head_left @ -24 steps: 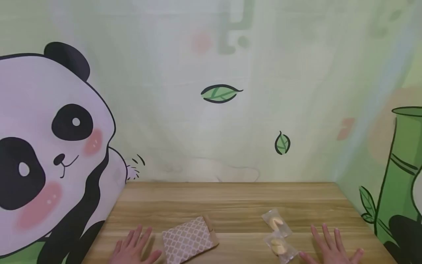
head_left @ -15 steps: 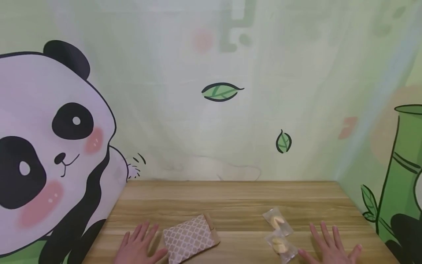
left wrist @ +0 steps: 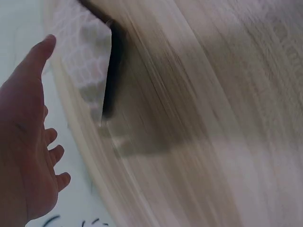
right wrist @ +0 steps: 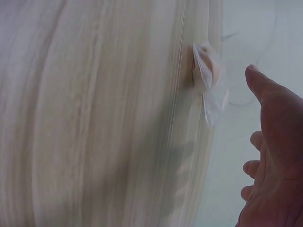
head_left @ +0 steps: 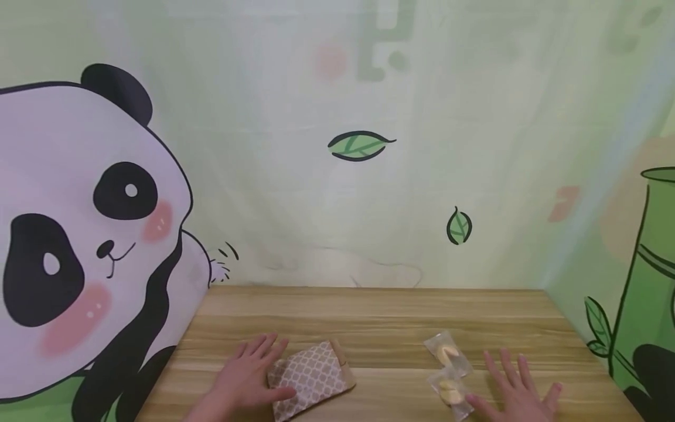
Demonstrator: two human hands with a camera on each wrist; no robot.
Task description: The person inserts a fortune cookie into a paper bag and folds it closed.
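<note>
A flat brown paper bag (head_left: 311, 375) with a white lattice pattern lies on the wooden table, left of centre. Over its left edge reaches my left hand (head_left: 248, 375), fingers spread and thumb across the bag's near part in the head view. In the left wrist view that hand (left wrist: 28, 132) hovers beside the bag (left wrist: 85, 52), holding nothing. Two clear-wrapped fortune cookies lie right of centre, the far one (head_left: 448, 353) overlapping the near one (head_left: 450, 394). My right hand (head_left: 519, 392) is spread beside them, its thumb tip right at the near wrapper.
The wooden table (head_left: 379, 310) runs back to a pale green backdrop printed with leaves. A large printed panda (head_left: 121, 246) covers the left side, and printed bamboo (head_left: 645, 275) the right.
My left hand has moved right and forward, from beside the paper bag to over its left edge. My right hand has shifted slightly left toward the cookies.
</note>
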